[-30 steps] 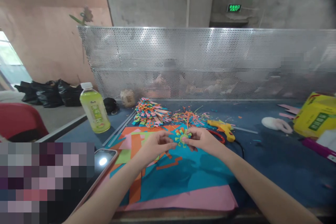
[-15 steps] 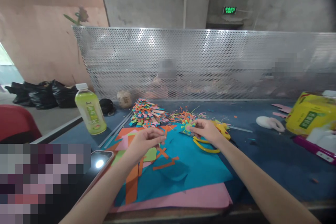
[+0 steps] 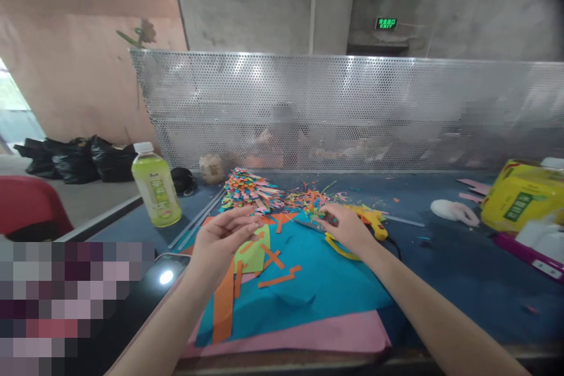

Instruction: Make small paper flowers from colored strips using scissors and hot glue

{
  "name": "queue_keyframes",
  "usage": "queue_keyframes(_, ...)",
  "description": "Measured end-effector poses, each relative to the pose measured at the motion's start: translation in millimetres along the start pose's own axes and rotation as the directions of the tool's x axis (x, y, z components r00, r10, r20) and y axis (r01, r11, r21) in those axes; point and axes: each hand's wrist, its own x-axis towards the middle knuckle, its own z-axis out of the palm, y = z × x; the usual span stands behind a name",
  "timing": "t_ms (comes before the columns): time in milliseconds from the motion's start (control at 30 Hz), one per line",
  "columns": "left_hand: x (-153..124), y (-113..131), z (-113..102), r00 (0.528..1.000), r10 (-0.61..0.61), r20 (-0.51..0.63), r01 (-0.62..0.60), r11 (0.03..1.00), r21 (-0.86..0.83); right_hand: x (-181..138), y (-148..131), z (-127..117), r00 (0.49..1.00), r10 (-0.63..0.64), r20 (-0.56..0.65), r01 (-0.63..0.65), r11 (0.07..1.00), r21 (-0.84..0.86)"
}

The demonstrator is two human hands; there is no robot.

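Note:
My right hand (image 3: 348, 228) is closed, its fingertips pinched at a small fringed paper flower (image 3: 309, 210), mostly hidden by the fingers and the scraps behind. Just under that hand lie scissors with yellow handles (image 3: 341, 248), blades pointing left. My left hand (image 3: 227, 236) hovers over the paper sheets, thumb and fingers drawn together; whatever is between the tips is too small to make out. Below spreads a blue paper sheet (image 3: 326, 282) with orange paper strips (image 3: 275, 255) and a light green piece (image 3: 253, 258). Behind my left hand is a pile of multicoloured fringed paper (image 3: 251, 191).
A yellow glue gun (image 3: 374, 224) lies right of my right hand. Paper shreds (image 3: 308, 197) are scattered behind. A green drink bottle (image 3: 156, 188) and a phone (image 3: 163, 282) are at left; a yellow pack (image 3: 520, 197) stands at right. A perforated metal screen (image 3: 330, 111) closes the back.
My left hand has moved left and a little toward me, away from my right hand. The flower in my right hand has turned and shows less. The view has shifted slightly.

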Motion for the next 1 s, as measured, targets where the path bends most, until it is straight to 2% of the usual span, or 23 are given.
queue_keyframes(100,-3,-6,4,0.995,-0.078,0.055,0.078,0.997,0.006,-7,-18,0,0.951,-0.267,0.155,0.287,0.951,-0.120)
queue_keyframes(167,-5,-7,8,0.984,-0.144,0.101,0.145,0.989,0.001,-13,-31,0,0.914,-0.345,0.212,0.368,0.926,-0.081)
queue_keyframes(300,-9,-8,17,0.918,-0.309,0.247,0.335,0.939,-0.073,-19,-56,4,0.932,-0.351,0.085,0.350,0.936,0.033)
queue_keyframes(367,-11,-10,22,0.885,-0.352,0.304,0.404,0.905,-0.131,-20,-65,6,0.930,-0.366,0.028,0.363,0.929,0.069)
queue_keyframes(500,-14,-14,30,0.864,-0.355,0.357,0.446,0.869,-0.216,-20,-72,10,0.917,-0.392,-0.075,0.396,0.917,0.049)
queue_keyframes(767,-16,-14,35,0.819,-0.412,0.399,0.527,0.815,-0.239,-18,-67,12,0.879,-0.434,-0.196,0.440,0.898,-0.019)
queue_keyframes(833,-15,-14,35,0.809,-0.412,0.418,0.546,0.791,-0.277,-19,-66,11,0.857,-0.464,-0.223,0.460,0.885,-0.072)
queue_keyframes(967,-13,-10,34,0.786,-0.405,0.466,0.586,0.729,-0.354,-23,-64,5,0.738,-0.629,-0.244,0.535,0.766,-0.356)
queue_keyframes(1000,-13,-9,33,0.785,-0.399,0.473,0.589,0.718,-0.372,-24,-64,3,0.728,-0.637,-0.254,0.529,0.758,-0.381)
